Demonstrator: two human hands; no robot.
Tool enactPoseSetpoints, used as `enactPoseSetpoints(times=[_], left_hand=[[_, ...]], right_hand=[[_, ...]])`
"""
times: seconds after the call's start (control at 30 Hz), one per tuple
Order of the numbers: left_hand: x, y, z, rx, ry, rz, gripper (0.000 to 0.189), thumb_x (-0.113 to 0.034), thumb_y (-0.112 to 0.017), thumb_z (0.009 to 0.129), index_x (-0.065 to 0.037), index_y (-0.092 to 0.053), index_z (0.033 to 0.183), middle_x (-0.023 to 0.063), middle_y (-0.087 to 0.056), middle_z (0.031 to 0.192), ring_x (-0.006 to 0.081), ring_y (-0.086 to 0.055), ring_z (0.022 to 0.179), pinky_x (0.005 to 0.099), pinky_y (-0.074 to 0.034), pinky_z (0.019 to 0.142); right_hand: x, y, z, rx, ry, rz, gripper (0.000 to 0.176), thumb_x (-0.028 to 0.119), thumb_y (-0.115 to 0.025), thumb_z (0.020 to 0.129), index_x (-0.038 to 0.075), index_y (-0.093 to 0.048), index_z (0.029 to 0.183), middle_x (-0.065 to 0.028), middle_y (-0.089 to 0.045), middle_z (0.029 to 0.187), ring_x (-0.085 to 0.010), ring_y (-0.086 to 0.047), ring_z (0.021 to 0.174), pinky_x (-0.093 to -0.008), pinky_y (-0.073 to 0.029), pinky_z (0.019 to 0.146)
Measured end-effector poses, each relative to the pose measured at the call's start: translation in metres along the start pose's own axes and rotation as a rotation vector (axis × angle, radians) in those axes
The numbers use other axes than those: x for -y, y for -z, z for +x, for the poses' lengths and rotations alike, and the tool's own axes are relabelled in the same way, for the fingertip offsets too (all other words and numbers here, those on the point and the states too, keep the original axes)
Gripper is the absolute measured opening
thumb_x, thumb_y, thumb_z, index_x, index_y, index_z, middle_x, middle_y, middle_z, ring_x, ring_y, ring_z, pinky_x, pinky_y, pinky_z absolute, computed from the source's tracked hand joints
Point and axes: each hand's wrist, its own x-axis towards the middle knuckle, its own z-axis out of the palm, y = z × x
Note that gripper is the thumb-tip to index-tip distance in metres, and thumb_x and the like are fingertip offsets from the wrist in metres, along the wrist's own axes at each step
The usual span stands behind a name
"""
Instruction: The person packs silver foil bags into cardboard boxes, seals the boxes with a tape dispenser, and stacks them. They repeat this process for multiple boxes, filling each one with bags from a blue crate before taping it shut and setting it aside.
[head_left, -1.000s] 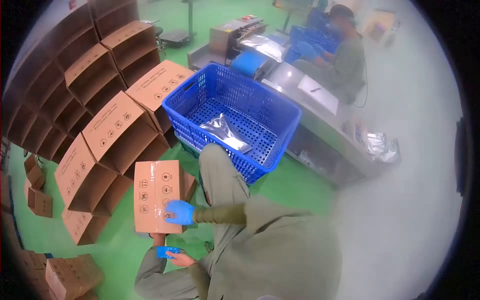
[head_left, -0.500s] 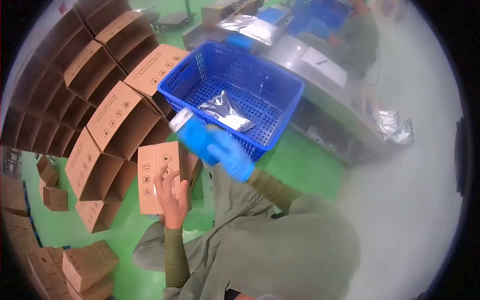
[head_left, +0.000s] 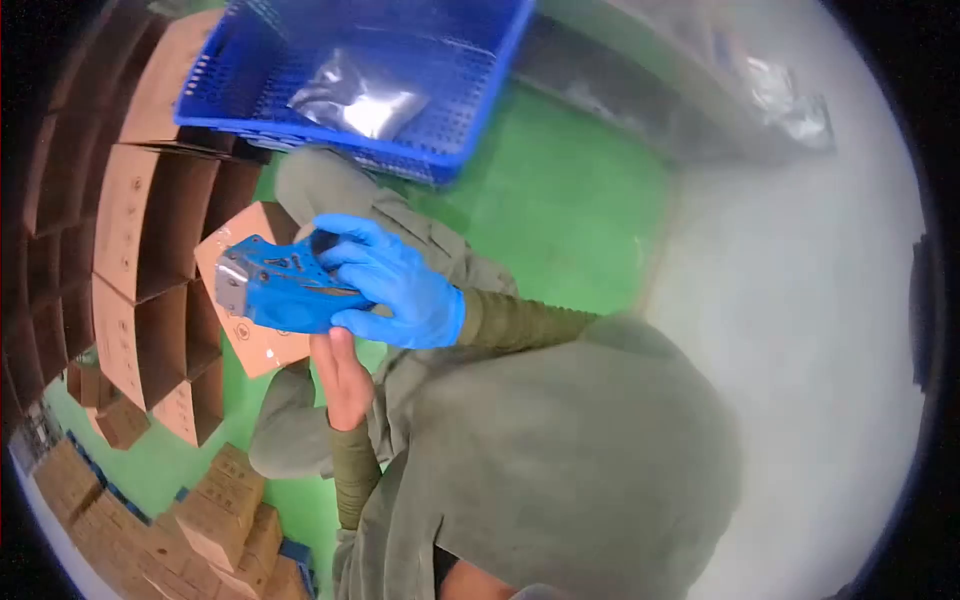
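My right hand, in a blue glove, is wrapped round a blue tape gun. The tool's metal front end points left and overlaps a closed cardboard box with printed symbols. Below the tape gun, my bare left hand is at the near right edge of the box. Its visible fingers are stretched out, and their tips pass behind the tool. The box is tilted in front of my legs.
A blue plastic crate with a silver foil bag stands ahead. Open-fronted cardboard boxes are stacked on the left, with more boxes at lower left. A grey bench side runs at upper right.
The view has swung, shifting the crate up and left. My right hand has brought the tape gun from near the crate to over the box, which now sits more tilted.
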Motion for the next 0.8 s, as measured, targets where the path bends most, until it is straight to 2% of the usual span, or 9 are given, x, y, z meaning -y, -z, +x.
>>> enactPoseSetpoints(times=[0.1,0.23,0.27,0.3,0.37,0.47,0.57,0.67,0.8], left_hand=[[-0.068,-0.006,0.019,0.055,-0.377,0.024,0.041,-0.025,-0.046,0.097,0.005,-0.046,0.125,0.0183,-0.049,0.128,0.026,-0.048,0.114,0.0347,-0.037,0.096],[-0.066,0.015,0.028,-0.035,-0.43,-0.113,0.04,-0.017,-0.054,0.092,0.002,-0.047,0.126,0.018,-0.048,0.13,0.023,-0.049,0.118,0.0345,-0.04,0.094],[-0.061,0.022,0.023,-0.098,-0.386,-0.103,0.037,-0.017,-0.054,0.093,0.001,-0.048,0.125,0.0161,-0.052,0.126,0.0202,-0.052,0.115,0.0308,-0.043,0.091],[-0.047,0.029,0.022,-0.145,-0.391,-0.102,0.037,-0.017,-0.054,0.093,0.001,-0.048,0.125,0.0161,-0.052,0.126,0.0202,-0.052,0.115,0.0308,-0.043,0.091],[-0.008,0.035,0.018,-0.264,-0.159,-0.166,0.033,-0.019,-0.054,0.094,0.001,-0.051,0.121,0.012,-0.058,0.117,0.0169,-0.056,0.108,0.0262,-0.045,0.081],[0.048,0.038,0.012,-0.38,0.041,-0.239,0.032,-0.024,-0.054,0.095,0.0,-0.055,0.115,0.0075,-0.062,0.107,0.0144,-0.059,0.099,0.0236,-0.044,0.074],[0.074,0.039,0.014,-0.446,0.076,-0.362,0.031,-0.026,-0.055,0.095,-0.001,-0.058,0.112,0.0058,-0.063,0.105,0.0124,-0.06,0.095,0.0223,-0.042,0.07],[0.084,0.063,0.035,-0.474,0.172,-0.438,0.037,-0.035,-0.054,0.094,-0.003,-0.056,0.112,0.0059,-0.063,0.107,0.0121,-0.059,0.095,0.0245,-0.043,0.072],[0.115,0.125,0.095,-0.492,0.121,-0.476,0.043,-0.043,-0.049,0.095,-0.005,-0.055,0.112,0.0061,-0.063,0.104,0.0148,-0.059,0.095,0.0312,-0.044,0.078]], right_hand=[[-0.009,0.026,0.028,-0.066,0.004,-0.011,0.034,0.023,-0.059,0.086,-0.002,-0.056,0.109,-0.0163,-0.053,0.112,-0.0373,-0.047,0.115,-0.0462,-0.038,0.094],[-0.054,0.087,0.081,-0.162,-0.309,-0.257,0.025,0.022,-0.053,0.091,-0.001,-0.058,0.096,-0.0144,-0.058,0.1,-0.0246,-0.056,0.095,-0.0346,-0.045,0.083],[-0.049,0.105,0.106,-0.108,-0.53,-0.053,0.028,0.026,-0.051,0.093,-0.001,-0.06,0.098,-0.0113,-0.061,0.088,-0.0202,-0.059,0.08,-0.033,-0.046,0.071],[-0.108,0.117,0.105,-0.149,-0.445,-0.308,0.031,0.028,-0.051,0.094,0.0,-0.063,0.096,-0.0109,-0.063,0.082,-0.0192,-0.06,0.073,-0.0331,-0.047,0.065],[-0.168,0.14,0.122,-0.114,-0.748,-0.179,0.041,0.037,-0.052,0.091,-0.002,-0.063,0.095,-0.0152,-0.065,0.082,-0.0241,-0.062,0.072,-0.0361,-0.048,0.069],[-0.272,0.16,0.126,0.206,-0.628,-0.815,0.053,0.048,-0.051,0.086,-0.002,-0.062,0.1,-0.0229,-0.066,0.088,-0.0352,-0.064,0.084,-0.0444,-0.048,0.073],[-0.389,0.161,0.113,0.4,-0.733,-1.048,0.048,0.043,-0.047,0.089,0.002,-0.062,0.109,-0.0227,-0.065,0.098,-0.0394,-0.063,0.093,-0.0467,-0.051,0.076],[-0.434,0.157,0.098,1.027,-0.598,-1.282,0.036,0.032,-0.049,0.088,0.011,-0.062,0.115,-0.0167,-0.062,0.114,-0.0366,-0.062,0.1,-0.0454,-0.049,0.088],[-0.404,0.115,0.072,0.811,-1.059,-1.337,0.039,0.037,-0.049,0.089,0.014,-0.062,0.117,-0.0133,-0.059,0.121,-0.0338,-0.058,0.109,-0.0467,-0.046,0.094]])
